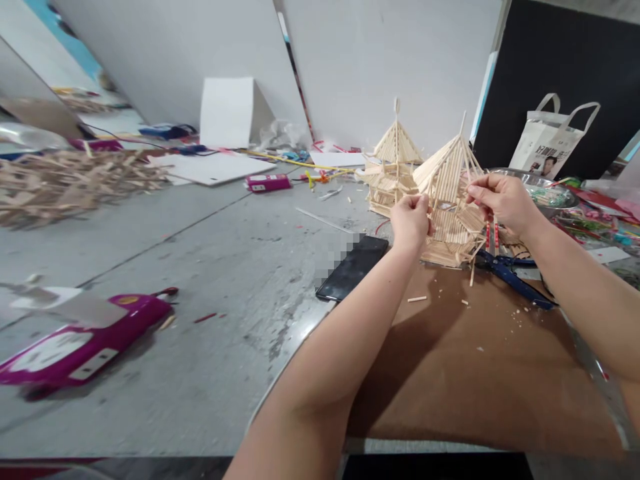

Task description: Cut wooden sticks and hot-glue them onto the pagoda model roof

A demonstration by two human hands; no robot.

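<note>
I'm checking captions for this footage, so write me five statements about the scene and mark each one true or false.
1. The left hand and right hand are both at the front stick model. True.
2. The phone lies to the right of the blue-handled tool. False: the phone lies to its left.
3. A second stick model stands behind the front one. True.
4. The handles of the white bag hang down. False: they point up.
5. The pile of loose sticks lies at the picture's right edge. False: it lies at the left.
</note>
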